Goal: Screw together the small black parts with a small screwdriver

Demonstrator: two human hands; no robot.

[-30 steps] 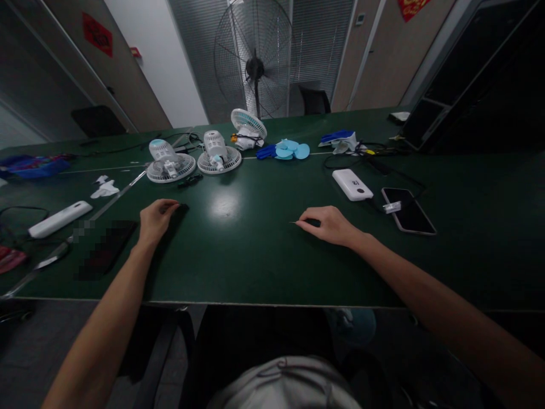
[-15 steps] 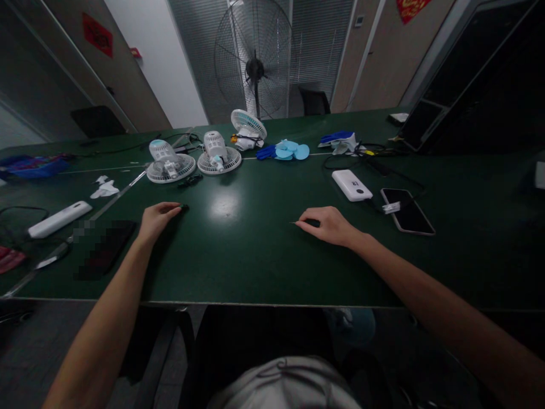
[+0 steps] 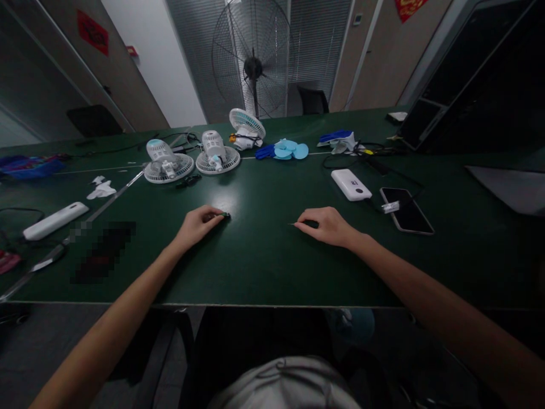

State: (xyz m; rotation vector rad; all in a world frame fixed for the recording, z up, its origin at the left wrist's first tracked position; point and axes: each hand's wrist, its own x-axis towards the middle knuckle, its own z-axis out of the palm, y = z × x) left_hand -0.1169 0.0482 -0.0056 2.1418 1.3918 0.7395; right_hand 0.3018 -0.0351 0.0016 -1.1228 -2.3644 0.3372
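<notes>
My left hand (image 3: 198, 224) rests low on the dark green table (image 3: 255, 261), fingers pinched on a small dark object (image 3: 225, 215) at its fingertips. My right hand (image 3: 327, 225) lies on the table to the right, closed around a thin tool whose fine tip (image 3: 293, 224) pokes out to the left. The two hands are about a hand's width apart. Further back stand two small white desk fans lying face down (image 3: 164, 165) (image 3: 217, 157) and a third fan (image 3: 244, 126).
A white power bank (image 3: 351, 184) and a black phone (image 3: 406, 210) lie right of my right hand, joined by a cable. Light blue fan blades (image 3: 289, 150) sit mid-table. A white remote-like bar (image 3: 51, 220) and a long metal rod (image 3: 63, 244) lie left. A large floor fan (image 3: 253, 57) stands behind.
My left hand has slid right along the table with the small dark object, from near the left side toward the middle. My right hand has stayed put.
</notes>
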